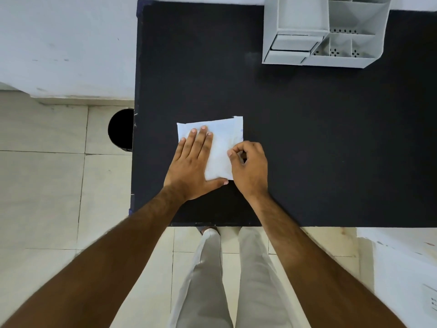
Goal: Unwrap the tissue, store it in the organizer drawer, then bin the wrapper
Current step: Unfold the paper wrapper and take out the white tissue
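Note:
A white wrapped tissue pack (pixel 221 147) lies flat on the black table (pixel 307 138), near its front left. My left hand (pixel 192 166) lies flat on the pack's left half with fingers spread, pressing it down. My right hand (pixel 250 165) is at the pack's right edge, thumb and forefinger pinched together on the wrapper there. The white organizer (pixel 326 31) stands at the table's back right, with two small drawers (pixel 292 47) on its front left, both closed. A black bin (pixel 121 130) stands on the floor just left of the table.
The organizer has several open compartments on top. A white wall runs behind and left of the table. Tiled floor lies to the left and in front, where my legs stand. A white surface sits at the lower right.

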